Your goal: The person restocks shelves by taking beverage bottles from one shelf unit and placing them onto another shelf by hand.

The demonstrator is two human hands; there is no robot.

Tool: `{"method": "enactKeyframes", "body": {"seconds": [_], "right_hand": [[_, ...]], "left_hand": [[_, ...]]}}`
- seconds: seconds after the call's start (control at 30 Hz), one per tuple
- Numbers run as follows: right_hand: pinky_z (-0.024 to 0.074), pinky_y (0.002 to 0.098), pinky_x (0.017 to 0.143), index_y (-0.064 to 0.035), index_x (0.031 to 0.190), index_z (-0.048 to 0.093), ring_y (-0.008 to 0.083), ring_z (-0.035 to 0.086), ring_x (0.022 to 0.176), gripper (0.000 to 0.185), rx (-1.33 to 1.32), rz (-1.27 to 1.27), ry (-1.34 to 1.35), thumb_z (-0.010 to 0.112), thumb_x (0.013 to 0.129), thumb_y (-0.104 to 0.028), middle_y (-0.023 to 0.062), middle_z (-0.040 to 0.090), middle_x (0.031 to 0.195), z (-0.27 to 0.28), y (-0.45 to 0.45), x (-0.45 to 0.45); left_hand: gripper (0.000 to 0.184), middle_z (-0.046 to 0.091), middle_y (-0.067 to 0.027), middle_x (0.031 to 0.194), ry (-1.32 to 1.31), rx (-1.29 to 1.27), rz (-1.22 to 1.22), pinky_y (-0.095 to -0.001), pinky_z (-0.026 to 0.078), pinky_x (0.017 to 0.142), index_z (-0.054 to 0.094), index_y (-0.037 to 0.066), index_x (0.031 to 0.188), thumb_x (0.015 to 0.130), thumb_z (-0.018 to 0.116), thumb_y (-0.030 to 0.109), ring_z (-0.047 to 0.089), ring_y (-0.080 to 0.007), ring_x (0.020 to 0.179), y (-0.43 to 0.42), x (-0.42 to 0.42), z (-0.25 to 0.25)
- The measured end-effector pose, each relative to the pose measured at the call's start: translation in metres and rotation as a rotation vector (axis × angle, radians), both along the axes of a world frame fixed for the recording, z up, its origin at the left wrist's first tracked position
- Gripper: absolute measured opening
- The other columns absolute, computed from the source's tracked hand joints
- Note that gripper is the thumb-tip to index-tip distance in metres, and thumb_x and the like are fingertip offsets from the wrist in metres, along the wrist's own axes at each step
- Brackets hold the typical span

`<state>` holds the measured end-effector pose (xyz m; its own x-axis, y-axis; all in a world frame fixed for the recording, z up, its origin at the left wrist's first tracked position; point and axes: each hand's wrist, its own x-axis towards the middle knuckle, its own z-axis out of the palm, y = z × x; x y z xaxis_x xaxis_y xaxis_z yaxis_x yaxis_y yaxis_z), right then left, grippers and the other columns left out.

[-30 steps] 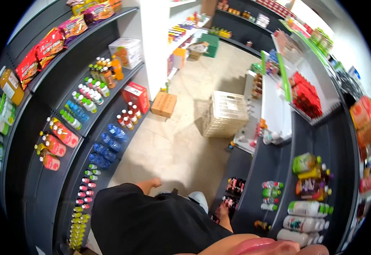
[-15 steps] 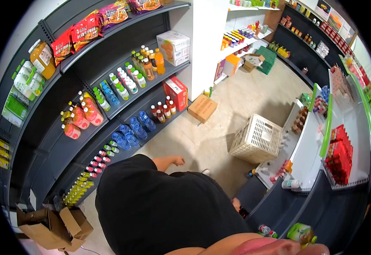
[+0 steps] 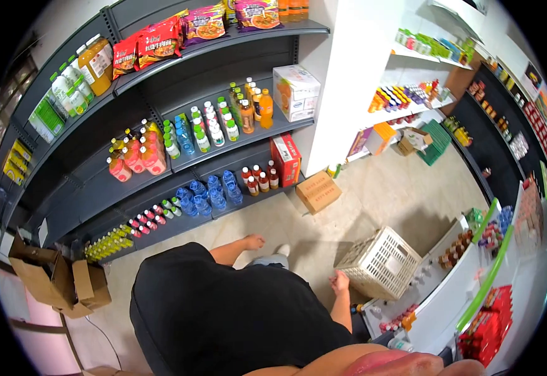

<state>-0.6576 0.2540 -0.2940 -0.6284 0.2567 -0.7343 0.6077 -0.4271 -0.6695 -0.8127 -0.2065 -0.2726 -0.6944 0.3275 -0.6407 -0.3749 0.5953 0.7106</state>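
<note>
My left hand (image 3: 254, 242) hangs in front of my black shirt above the pale floor, its fingers curled in loosely with nothing seen in them. My right hand (image 3: 340, 281) is out on the right, beside the near left corner of a cream plastic crate (image 3: 380, 263) that stands on the floor. Its fingers are partly spread, and no object shows in them. Whether the fingertips touch the crate, I cannot tell.
Dark shelves (image 3: 236, 153) on the left hold bottles, noodle packets (image 3: 161, 42) and boxes. A closed carton (image 3: 318, 192) lies on the floor, and an open carton (image 3: 48, 279) stands lower left. White shelves on the right carry small bottles (image 3: 455, 249) and red packets (image 3: 488, 327).
My view has swung toward the right. My right hand has come up from the low right shelf to beside the crate. My left hand stays in front of my body.
</note>
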Motion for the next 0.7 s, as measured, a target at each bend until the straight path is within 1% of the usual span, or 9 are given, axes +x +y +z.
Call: {"method": "enactKeyframes", "body": {"seconds": [0.07,0.17,0.27,0.3,0.33,0.43,0.53,0.6,0.7], "right_hand": [[0.0469,0.0362,0.058,-0.0123,0.092,0.062,0.0242,0.069,0.072,0.018,-0.065,0.105,0.037,0.069,0.096,-0.029,0.0009,0.047,0.062,-0.01,-0.015,-0.02],[0.0468,0.0392,0.063,-0.0097,0.089,0.06,0.0273,0.068,0.082,0.019,-0.151,0.113,-0.113,0.07,0.096,-0.024,0.0037,0.048,0.063,0.03,-0.036,-0.056],[0.0478,0.0374,0.063,-0.0133,0.111,0.065,0.0245,0.072,0.084,0.022,-0.239,0.166,-0.066,0.068,0.097,-0.029,0.0021,0.055,0.075,0.002,-0.016,-0.089],[0.0476,0.0372,0.064,-0.0136,0.112,0.065,0.0242,0.072,0.085,0.022,-0.219,0.172,-0.034,0.068,0.097,-0.029,0.0019,0.055,0.076,0.003,-0.011,-0.105],[0.0473,0.0369,0.064,-0.0139,0.112,0.065,0.024,0.071,0.085,0.022,-0.196,0.175,-0.004,0.068,0.097,-0.029,0.0017,0.056,0.077,0.005,-0.007,-0.12],[0.0471,0.0355,0.064,-0.0137,0.114,0.064,0.0218,0.07,0.083,0.022,-0.132,0.155,-0.067,0.066,0.099,-0.03,0.0011,0.058,0.08,0.036,0.016,-0.171],[0.0494,0.0356,0.068,-0.0141,0.113,0.064,0.0216,0.069,0.086,0.023,0.016,0.201,-0.073,0.066,0.099,-0.032,0.0018,0.062,0.089,0.083,0.034,-0.236],[0.0504,0.0353,0.071,-0.0147,0.114,0.063,0.0211,0.069,0.09,0.024,0.092,0.211,-0.042,0.066,0.099,-0.034,0.0015,0.065,0.095,0.097,0.042,-0.283],[0.0509,0.0335,0.072,-0.0153,0.12,0.063,0.0189,0.07,0.091,0.026,0.182,0.185,0.084,0.063,0.1,-0.033,0.0006,0.068,0.099,0.109,0.049,-0.365]], "left_hand": [[0.042,0.074,-0.0109,0.105,-0.135,-0.074,-0.014,-0.0363,0.058,0.074,0.066,0.004,0.129,0.091,0.07,0.021,0.07,-0.0191,0.084,0.003,-0.001,0.029],[0.041,0.074,-0.008,0.101,0.025,0.157,0.385,-0.0334,0.056,0.071,0.066,0.004,0.129,0.092,0.07,0.022,0.069,-0.0181,0.083,0.023,-0.075,0.058],[0.026,0.069,-0.0029,0.093,0.488,0.501,0.314,-0.0309,0.053,0.072,0.066,0.004,0.12,0.101,0.064,0.021,0.064,-0.0145,0.077,0.048,-0.219,0.096],[0.015,0.066,0.0019,0.096,0.56,0.546,0.452,-0.0288,0.051,0.079,0.065,0.005,0.11,0.1,0.064,0.015,0.06,-0.0085,0.089,0.074,-0.253,0.156],[0.02,0.068,-0.0005,0.099,0.604,0.524,0.384,-0.0304,0.052,0.082,0.066,0.002,0.115,0.099,0.065,0.013,0.063,-0.012,0.092,0.079,-0.304,0.189],[0.026,0.075,-0.0113,0.104,1.185,0.32,0.32,-0.0346,0.054,0.087,0.072,0.002,0.115,0.099,0.066,0.021,0.07,-0.0204,0.095,0.111,-0.413,0.34],[0.024,0.073,-0.0071,0.114,1.301,0.664,0.366,-0.0301,0.054,0.09,0.071,0.003,0.117,0.099,0.066,0.018,0.068,-0.013,0.103,0.128,-0.468,0.495],[0.027,0.073,-0.0068,0.11,1.519,0.726,0.3,-0.0288,0.055,0.088,0.07,0.006,0.119,0.096,0.068,0.02,0.069,-0.0144,0.101,0.135,-0.523,0.554],[0.033,0.067,-0.0092,0.123,1.737,0.301,0.335,-0.0362,0.054,0.095,0.07,0.013,0.123,0.091,0.07,0.022,0.066,-0.0249,0.114,0.138,-0.611,0.589]]}}
